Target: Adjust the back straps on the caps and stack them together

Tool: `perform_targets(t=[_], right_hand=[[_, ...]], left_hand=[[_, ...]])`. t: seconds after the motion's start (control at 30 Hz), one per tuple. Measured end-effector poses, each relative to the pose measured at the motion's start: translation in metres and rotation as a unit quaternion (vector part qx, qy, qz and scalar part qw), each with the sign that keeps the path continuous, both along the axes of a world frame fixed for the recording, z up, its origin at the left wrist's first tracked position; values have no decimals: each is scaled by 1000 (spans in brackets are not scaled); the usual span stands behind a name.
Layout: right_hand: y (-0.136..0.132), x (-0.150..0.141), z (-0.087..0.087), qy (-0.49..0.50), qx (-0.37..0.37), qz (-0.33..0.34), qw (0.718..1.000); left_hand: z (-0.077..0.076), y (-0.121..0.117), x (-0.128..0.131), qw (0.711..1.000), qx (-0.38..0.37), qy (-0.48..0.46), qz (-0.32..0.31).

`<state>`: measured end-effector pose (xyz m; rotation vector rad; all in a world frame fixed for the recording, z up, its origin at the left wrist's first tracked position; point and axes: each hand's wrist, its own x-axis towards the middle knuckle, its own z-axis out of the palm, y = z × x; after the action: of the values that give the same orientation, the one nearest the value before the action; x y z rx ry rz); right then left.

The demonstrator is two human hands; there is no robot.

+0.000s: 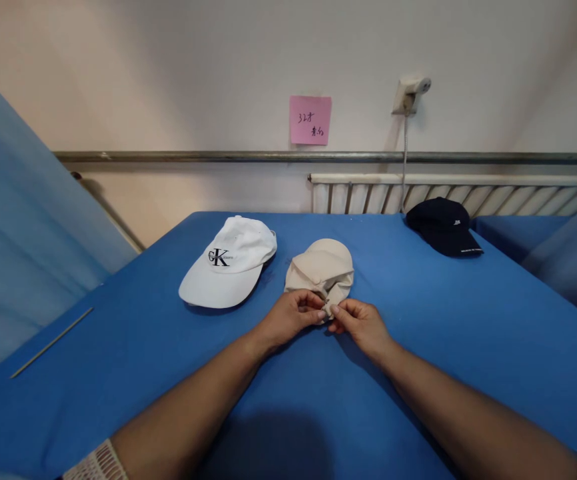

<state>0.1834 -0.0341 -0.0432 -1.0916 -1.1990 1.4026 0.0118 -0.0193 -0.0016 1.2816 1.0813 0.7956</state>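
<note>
Head view: my left hand (298, 316) and my right hand (363, 324) pinch the near end of a beige fabric cap (317, 267)

The cap lies near the middle of a table with a smooth blue cover (418, 300), its rounded brim pointing to the far side and its soft crown creased and partly folded in. My left thumb and forefinger are clamped on the fabric at its near end, just left of the middle. My right thumb and forefinger are clamped on the same end from the right, so my two sets of fingertips are very close together. A small dark mark shows on the cloth between them.

To the left of the beige cap, just beside it, sits a white fabric baseball cap with black lettering (238, 250), its brim turned near and left. Well apart, at the far right, a dark navy baseball cap (436, 217) rests with its brim toward the near right. A thin, pale, straight stick (52, 343) lies by the left edge, near a light blue curtain (13, 220).

Beyond the table, a square pink paper note with handwriting (310, 121) is stuck to the pale wall (193, 80), above a long metal rail (218, 157).
</note>
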Motion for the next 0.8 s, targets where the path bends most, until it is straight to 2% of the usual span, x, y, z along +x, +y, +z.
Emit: perform_targets(t=[0.8], right_hand=[[1,-2,3,-4,-7,-30,1000]], left_hand=[[-5,-2,9,998,40,38,35]])
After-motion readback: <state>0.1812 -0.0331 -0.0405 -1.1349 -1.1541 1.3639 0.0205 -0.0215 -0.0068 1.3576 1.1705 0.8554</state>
